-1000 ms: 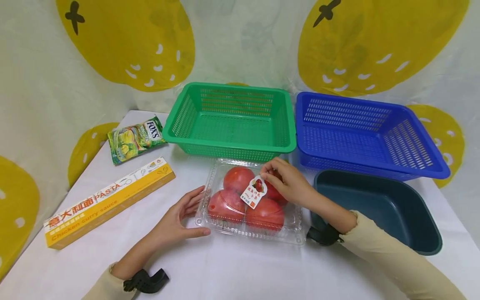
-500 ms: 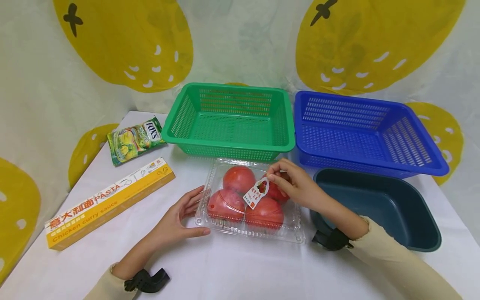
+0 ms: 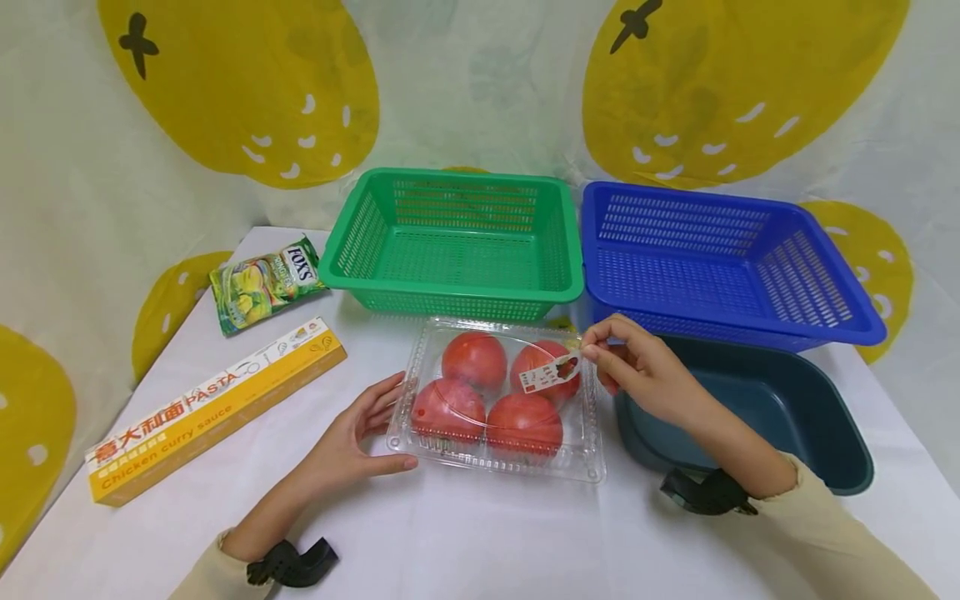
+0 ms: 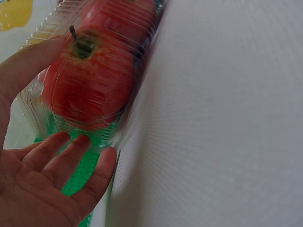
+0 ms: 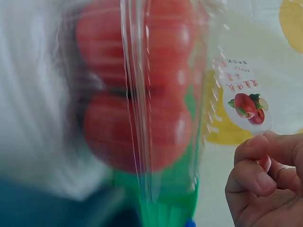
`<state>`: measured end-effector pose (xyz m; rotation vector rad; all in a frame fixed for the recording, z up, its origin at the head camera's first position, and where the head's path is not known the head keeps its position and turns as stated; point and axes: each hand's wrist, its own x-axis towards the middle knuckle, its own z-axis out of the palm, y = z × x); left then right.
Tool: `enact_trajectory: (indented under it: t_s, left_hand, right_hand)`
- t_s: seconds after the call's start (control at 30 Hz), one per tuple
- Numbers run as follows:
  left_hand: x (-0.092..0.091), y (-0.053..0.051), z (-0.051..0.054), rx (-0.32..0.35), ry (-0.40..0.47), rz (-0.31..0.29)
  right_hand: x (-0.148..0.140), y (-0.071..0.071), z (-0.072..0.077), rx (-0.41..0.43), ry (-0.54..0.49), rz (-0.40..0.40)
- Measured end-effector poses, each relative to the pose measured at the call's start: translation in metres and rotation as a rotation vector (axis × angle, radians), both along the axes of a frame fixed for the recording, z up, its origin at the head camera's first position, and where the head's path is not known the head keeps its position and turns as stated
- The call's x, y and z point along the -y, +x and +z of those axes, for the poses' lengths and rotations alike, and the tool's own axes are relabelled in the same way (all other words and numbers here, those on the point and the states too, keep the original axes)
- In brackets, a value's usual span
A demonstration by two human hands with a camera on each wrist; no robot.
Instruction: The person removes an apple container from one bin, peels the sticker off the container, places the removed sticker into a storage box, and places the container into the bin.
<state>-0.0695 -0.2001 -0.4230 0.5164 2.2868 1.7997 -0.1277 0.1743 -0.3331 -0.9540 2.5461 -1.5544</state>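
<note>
A clear plastic box (image 3: 450, 477) with several red apples (image 3: 475, 362) lies on the white table. The right hand (image 3: 651, 372) pinches a small printed label (image 3: 551, 372) by its end, above the box's right side. In the right wrist view the label (image 5: 245, 101) hangs from the thumb and index finger of the right hand (image 5: 270, 175), off the lid. The left hand (image 3: 354, 440) rests beside the box's left edge, thumb and fingers spread; in the left wrist view the left hand (image 4: 52, 179) has its fingertips at the box's side.
Behind the box stand a green basket (image 3: 450, 296) and a blue basket (image 3: 735, 333). A dark teal tub (image 3: 813, 417) sits at the right, partly under the right forearm. A yellow pasta box (image 3: 217, 408) and a green candy bag (image 3: 266, 283) lie at the left.
The right hand has moved right, pulling the label from the middle of the lid toward its right side, and the label has swung to lie nearly sideways. The left hand stays put.
</note>
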Motion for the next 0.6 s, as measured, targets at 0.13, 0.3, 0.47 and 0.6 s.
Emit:
enact_trajectory:
  t_s: [0.13, 0.3, 0.47, 0.6]
  left_hand:
    - [0.000, 0.000, 0.000, -0.001, -0.001, -0.002]
    - [0.000, 0.000, 0.000, -0.009, -0.001, 0.001]
    - [0.000, 0.000, 0.000, -0.012, 0.001, -0.007]
    - [-0.001, 0.000, 0.001, -0.030, 0.004, -0.008]
  right_hand:
    - [-0.019, 0.004, 0.004, 0.014, 0.002, -0.040]
    - [-0.045, 0.008, 0.004, 0.054, 0.010, -0.070]
    - [-0.071, 0.013, 0.001, 0.136, 0.024, -0.118]
    - [-0.091, 0.018, -0.008, 0.195, 0.016, -0.166]
